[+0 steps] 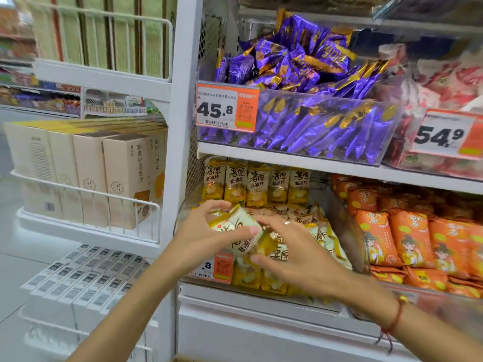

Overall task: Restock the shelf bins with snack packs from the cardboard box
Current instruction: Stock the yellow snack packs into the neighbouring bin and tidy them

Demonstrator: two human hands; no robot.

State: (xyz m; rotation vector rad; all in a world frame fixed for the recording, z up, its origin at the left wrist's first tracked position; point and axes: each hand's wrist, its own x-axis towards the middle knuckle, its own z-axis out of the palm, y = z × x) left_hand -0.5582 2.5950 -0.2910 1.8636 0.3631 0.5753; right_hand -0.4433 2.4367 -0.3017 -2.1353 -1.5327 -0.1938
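Clearly you were in the placing step: your left hand (206, 231) held a couple of yellow-and-white snack packs (236, 222) over the clear bin (347, 231) on the lower shelf, thumb underneath and fingers curled over the top, the packs tilted and touching the pile already lying there. Your right hand (295, 254) was beside them, fingers spread and relaxed, resting over the loose packs at the bin's front; it looked to be steadying or smoothing them, not gripping any, though its fingertips were partly hidden behind the packs. Both forearms reached up and forward from the bottom of the view, the right wrist wearing a red string bracelet (393, 322). A back row of the same packs (257, 184) stood upright against the rear of the bin, while those in front lay jumbled. The next move, as I judge it, called for setting the held packs down upright or flat in the front space without knocking that back row. The cardboard box (183, 359) barely showed, a sliver at the bottom edge. Purple packs (313, 121) filled the bin above, orange ones (407, 236) the bin to the right.
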